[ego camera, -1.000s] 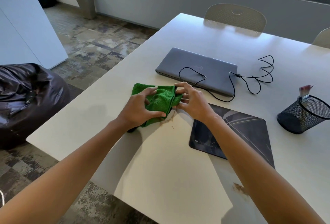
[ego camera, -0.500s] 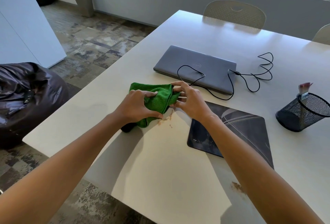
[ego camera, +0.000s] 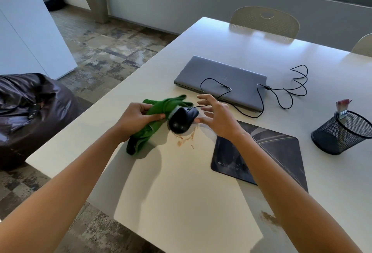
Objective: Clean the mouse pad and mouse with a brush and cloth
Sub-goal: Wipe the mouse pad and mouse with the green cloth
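Note:
My left hand (ego camera: 136,117) grips a bunched green cloth (ego camera: 159,109) above the white table (ego camera: 181,192). A black wired mouse (ego camera: 182,119) shows at the cloth's right end, tilted and partly wrapped by it. My right hand (ego camera: 218,119) hovers just right of the mouse with fingers spread, its thumb close to the mouse's side; contact is unclear. The dark mouse pad (ego camera: 281,152) lies flat to the right, partly under my right forearm. A brush (ego camera: 342,107) stands in the black mesh cup (ego camera: 342,134) at the far right.
A closed grey laptop (ego camera: 219,79) lies behind my hands, with the mouse's black cable (ego camera: 289,91) looped across it and to its right. Brown crumbs (ego camera: 185,138) lie below the mouse and at the front edge (ego camera: 269,218). Chairs stand at the far side; a dark beanbag (ego camera: 30,107) sits left.
The cloth has been pulled back to the left, uncovering the mouse. My right hand has let go of the cloth and opened its fingers beside the mouse.

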